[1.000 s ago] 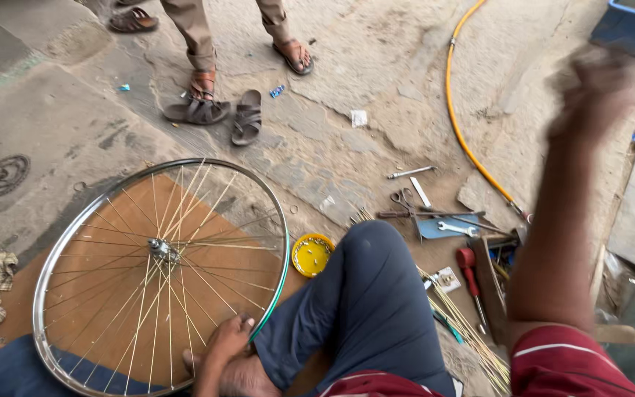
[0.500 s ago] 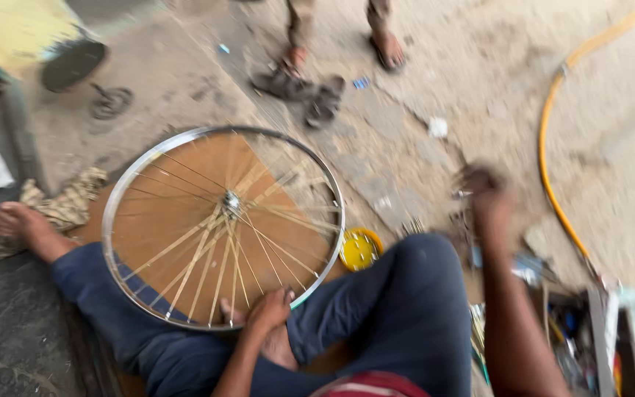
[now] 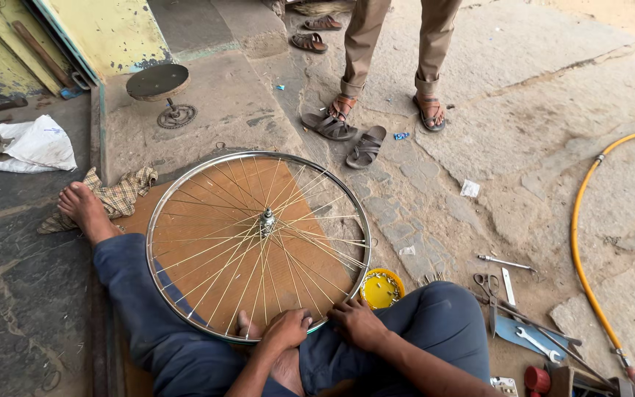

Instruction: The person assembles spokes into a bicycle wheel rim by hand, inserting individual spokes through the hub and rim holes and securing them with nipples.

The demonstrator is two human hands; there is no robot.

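Observation:
A spoked bicycle wheel with a shiny metal rim lies flat on a brown wooden board, resting over my legs in blue trousers. My left hand grips the near edge of the rim. My right hand rests on the rim just beside it, fingers curled on the metal. The hub stands up in the middle. A small yellow dish of small metal parts sits just right of the wheel, by my right knee.
A person in khaki trousers and sandals stands beyond the wheel, with spare sandals near them. Scissors, spanners and rods lie at right. A yellow hose curves along the right side. Checked rag at left.
My right hand has come back from the tools at right and now sits on the wheel's rim beside the left hand. The view has swung leftward and upward.

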